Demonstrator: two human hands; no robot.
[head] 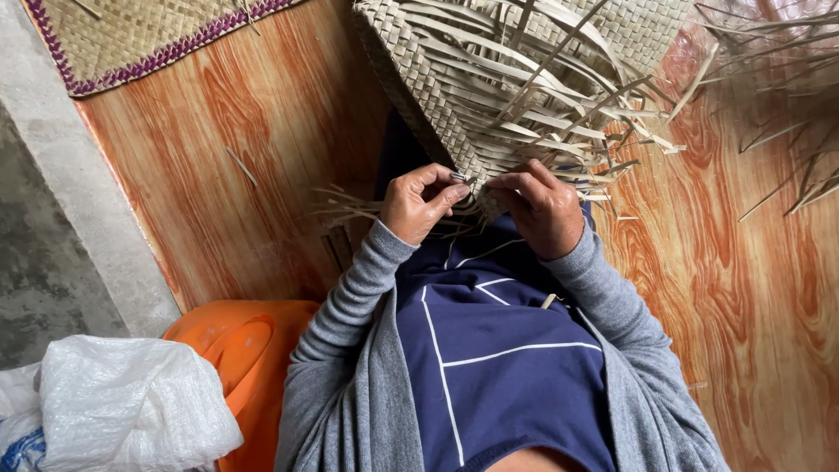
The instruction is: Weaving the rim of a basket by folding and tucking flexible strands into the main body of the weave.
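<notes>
While both hands meet at the near edge of the weaving:
Left hand (422, 203): fingers pinched closed on a loose strip.
Right hand (540, 206): fingers curled closed on strips at the same edge.
Woven mat (454, 79): on the lap, running far, loose strips (568, 96) splayed right.
Orange tub (253, 350): near left, beside a white sack (131, 406).

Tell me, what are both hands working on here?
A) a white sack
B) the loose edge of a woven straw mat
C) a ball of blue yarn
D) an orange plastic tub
B: the left hand and right hand pinch pale strips at the unfinished edge of the woven straw mat.
</notes>
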